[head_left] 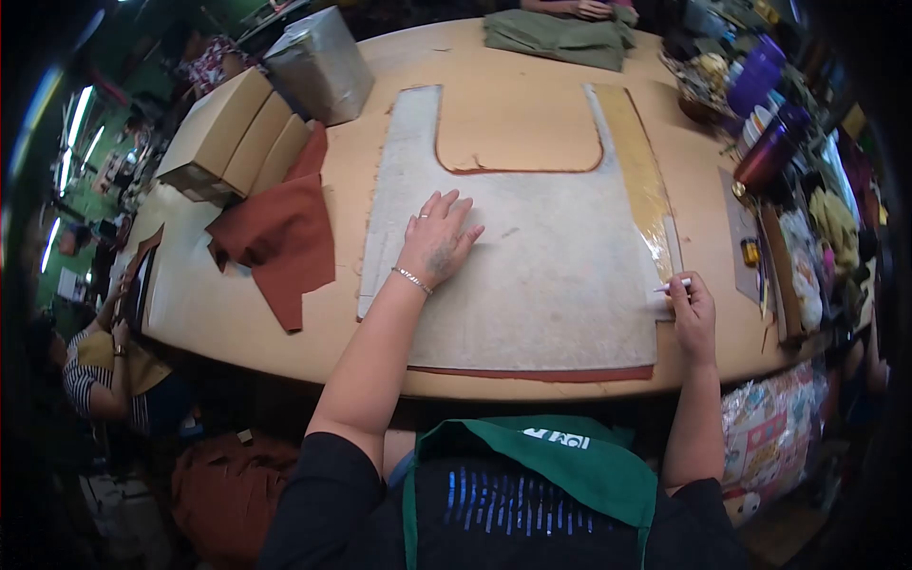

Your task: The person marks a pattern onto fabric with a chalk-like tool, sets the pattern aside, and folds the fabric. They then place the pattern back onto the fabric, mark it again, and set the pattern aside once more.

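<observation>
A large grey pattern template with a deep U-shaped cutout lies flat on the table. Rust-brown fabric peeks out from under its lower edge and along the cutout. My left hand rests on the template left of its middle, palm down with the fingers spread. At the template's right edge, my right hand grips a slim white pen, its tip pointing left. Yellowish shiny tape runs down the template's right arm.
Loose rust-brown fabric and cardboard boxes sit at the left. A metallic box stands behind them. Olive cloth lies at the far edge near another person's hands. Tumblers and a small jar are on the right.
</observation>
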A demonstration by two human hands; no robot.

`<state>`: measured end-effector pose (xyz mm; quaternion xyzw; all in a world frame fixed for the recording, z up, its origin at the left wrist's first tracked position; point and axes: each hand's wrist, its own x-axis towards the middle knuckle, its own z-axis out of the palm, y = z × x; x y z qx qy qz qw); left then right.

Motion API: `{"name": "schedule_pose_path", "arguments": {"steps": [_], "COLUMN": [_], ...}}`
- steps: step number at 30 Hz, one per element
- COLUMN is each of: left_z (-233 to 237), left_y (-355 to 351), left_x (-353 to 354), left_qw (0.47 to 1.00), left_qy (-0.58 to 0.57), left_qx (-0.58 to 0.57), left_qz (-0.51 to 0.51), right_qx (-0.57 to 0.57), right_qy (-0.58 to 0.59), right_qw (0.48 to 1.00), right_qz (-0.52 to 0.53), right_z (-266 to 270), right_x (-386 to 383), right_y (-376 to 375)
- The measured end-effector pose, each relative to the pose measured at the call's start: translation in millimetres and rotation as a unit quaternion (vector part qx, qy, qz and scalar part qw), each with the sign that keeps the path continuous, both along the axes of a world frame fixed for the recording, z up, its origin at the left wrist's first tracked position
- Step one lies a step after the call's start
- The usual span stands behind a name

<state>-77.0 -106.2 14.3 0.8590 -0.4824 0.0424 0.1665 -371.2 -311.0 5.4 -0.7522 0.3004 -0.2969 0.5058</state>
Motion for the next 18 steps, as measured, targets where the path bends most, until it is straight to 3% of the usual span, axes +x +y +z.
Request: {"name": "schedule_pose_path", "arguments": {"steps": [6, 12, 18], "left_z": [-19.8, -30.0, -17.1], "left_y": [-24.7, -75.4, -102.2], "left_x": [81.5, 124.9, 181.1], "left_qw": [0.995, 0.987, 0.976], "left_qy": [0.039, -0.024, 0.148], "left_qx": [-0.086, -0.122, -0.039], "left_qz": [0.022, 0.105, 0.154], "right_qx": [-0.014, -0.014, -0.005], "right_qy": [0.059, 0.028, 0.037], "right_qw": [0.996, 0.998, 0.998], "right_qz": [0.066, 0.055, 0.056], "right_z": [3.4, -18.8, -23.7], "right_x": [63.0, 80.2, 75.8], "right_y": [20.0, 31.7, 32.3]}}
